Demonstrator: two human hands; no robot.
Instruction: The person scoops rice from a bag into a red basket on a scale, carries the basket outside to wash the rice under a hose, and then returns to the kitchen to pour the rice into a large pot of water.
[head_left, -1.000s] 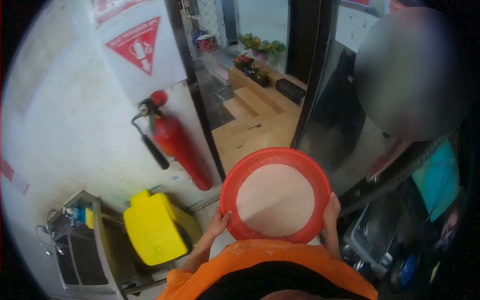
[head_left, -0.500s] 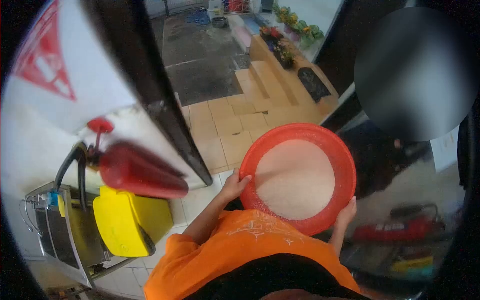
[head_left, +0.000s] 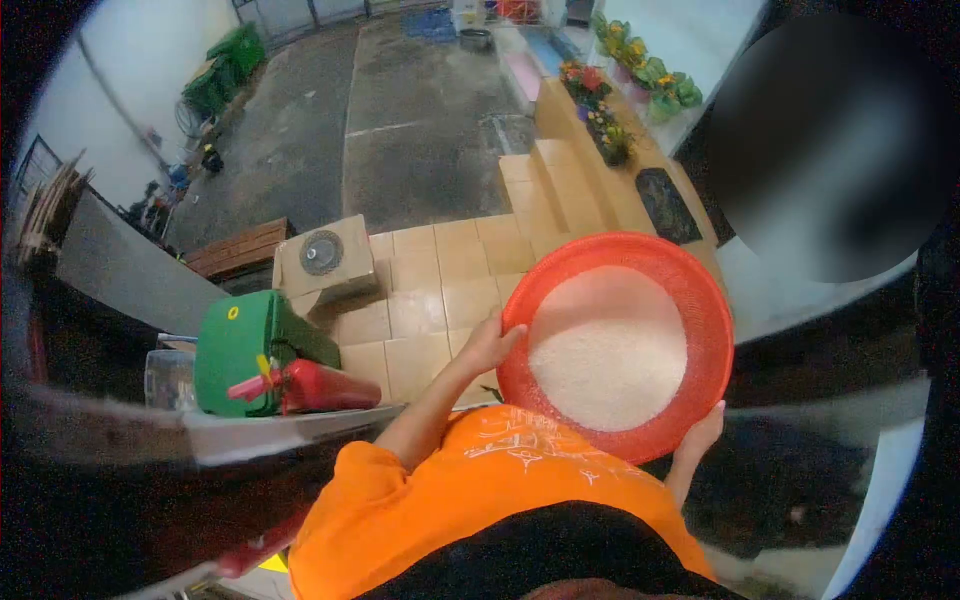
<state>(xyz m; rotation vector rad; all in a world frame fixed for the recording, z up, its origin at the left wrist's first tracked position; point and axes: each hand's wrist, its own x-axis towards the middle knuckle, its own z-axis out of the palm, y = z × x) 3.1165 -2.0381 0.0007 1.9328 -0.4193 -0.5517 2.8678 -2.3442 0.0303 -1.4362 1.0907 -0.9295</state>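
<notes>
A wide red plastic basin (head_left: 715,345) is held out in front of my orange shirt. Pale, fine-grained contents that look like rice grains (head_left: 605,365) cover its bottom. My left hand (head_left: 492,343) grips the basin's left rim, thumb over the edge and the other fingers hidden beneath. On the lower right side, my right hand (head_left: 702,430) clasps the outer wall, its fingers mostly out of sight under the basin. The basin hangs roughly level, with the contents slightly heaped toward the near side.
Tan tiled steps (head_left: 530,190) lead toward a dark paved yard (head_left: 420,110). Potted flowers (head_left: 600,110) line the ledge at right. At left stand a green wheeled bin (head_left: 235,345), a red fire extinguisher (head_left: 330,388) and a cardboard box (head_left: 345,260).
I have moved forward through the doorway with the basin in both hands. The yellow bin has mostly left view at lower left, and the yard, green bin and box have come into sight.
</notes>
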